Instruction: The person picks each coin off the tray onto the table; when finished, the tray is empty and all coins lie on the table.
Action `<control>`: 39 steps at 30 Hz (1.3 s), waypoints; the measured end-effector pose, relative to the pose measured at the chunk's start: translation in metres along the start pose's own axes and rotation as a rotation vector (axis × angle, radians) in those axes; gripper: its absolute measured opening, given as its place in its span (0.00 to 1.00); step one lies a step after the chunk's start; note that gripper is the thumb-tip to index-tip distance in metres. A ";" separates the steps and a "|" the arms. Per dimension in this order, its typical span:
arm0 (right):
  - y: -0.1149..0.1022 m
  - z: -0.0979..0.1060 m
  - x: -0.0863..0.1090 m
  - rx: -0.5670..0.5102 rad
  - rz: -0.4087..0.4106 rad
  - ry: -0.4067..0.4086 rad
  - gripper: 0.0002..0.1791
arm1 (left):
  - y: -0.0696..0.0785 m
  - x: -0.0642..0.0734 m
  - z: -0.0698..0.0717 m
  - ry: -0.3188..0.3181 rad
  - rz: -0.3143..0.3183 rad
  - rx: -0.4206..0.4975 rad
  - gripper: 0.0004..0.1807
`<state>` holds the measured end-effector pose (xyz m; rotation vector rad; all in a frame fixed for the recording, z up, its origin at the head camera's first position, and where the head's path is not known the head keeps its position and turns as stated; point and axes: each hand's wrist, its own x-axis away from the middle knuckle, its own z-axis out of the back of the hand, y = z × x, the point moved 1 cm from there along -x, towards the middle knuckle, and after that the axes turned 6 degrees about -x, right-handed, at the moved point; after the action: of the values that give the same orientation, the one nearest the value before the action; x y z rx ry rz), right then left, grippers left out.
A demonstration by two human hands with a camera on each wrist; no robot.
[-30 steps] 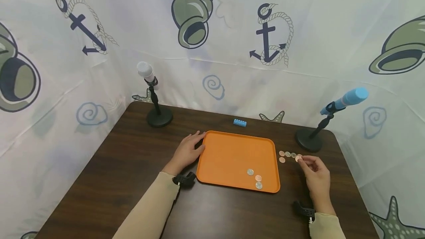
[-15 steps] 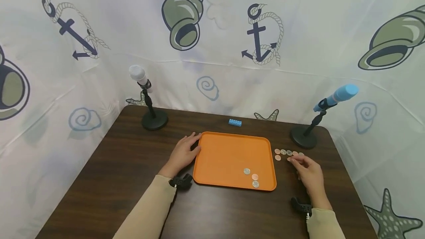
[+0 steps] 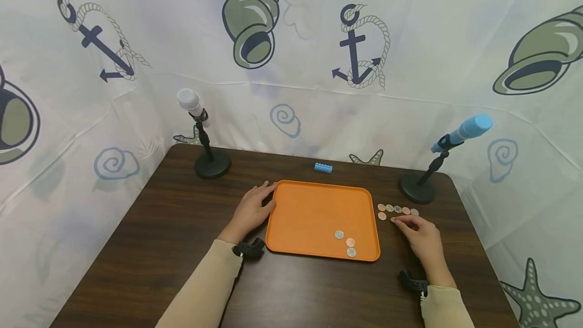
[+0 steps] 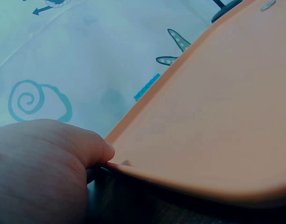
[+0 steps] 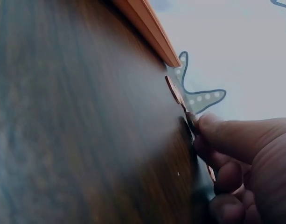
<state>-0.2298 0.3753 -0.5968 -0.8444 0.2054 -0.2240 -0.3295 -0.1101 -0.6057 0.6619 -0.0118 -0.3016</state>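
Observation:
My right hand [image 3: 421, 242] pinches a coin [image 5: 191, 123] between thumb and fingertips, low over the table to the right of the tray. Just left of those fingertips a copper coin [image 3: 382, 216] lies flat. Behind it runs a row of several copper and silver coins [image 3: 398, 209]. The orange tray [image 3: 314, 206] holds two silver coins [image 3: 339, 235] and one copper coin [image 3: 350, 242] near its front right corner. At the tray's left edge rests my left hand [image 3: 249, 213], its fingers extended and touching the rim.
A blue toy brick [image 3: 323, 167] lies behind the tray. On the back left stands a white microphone [image 3: 189, 100] on a black stand; a blue microphone [image 3: 473, 127] on a similar stand is at the back right. A patterned cloth hangs behind the dark table [image 3: 182, 247].
My right hand has moved left with its coin, from the row's right end toward the single copper coin in front. The left hand stays on the tray. The head view has shifted slightly.

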 end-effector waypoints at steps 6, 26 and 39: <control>0.001 -0.002 -0.001 0.063 0.045 -0.028 0.11 | 0.000 0.000 0.000 0.003 -0.004 0.009 0.32; 0.005 -0.003 -0.001 0.002 0.049 -0.063 0.15 | 0.004 0.000 0.002 0.012 -0.018 0.016 0.32; -0.023 0.011 0.006 -0.297 -0.214 -0.201 0.25 | 0.003 0.003 0.004 0.001 -0.010 0.006 0.32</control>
<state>-0.2238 0.3667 -0.5723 -1.1788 -0.0432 -0.3112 -0.3265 -0.1108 -0.6009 0.6680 -0.0081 -0.3107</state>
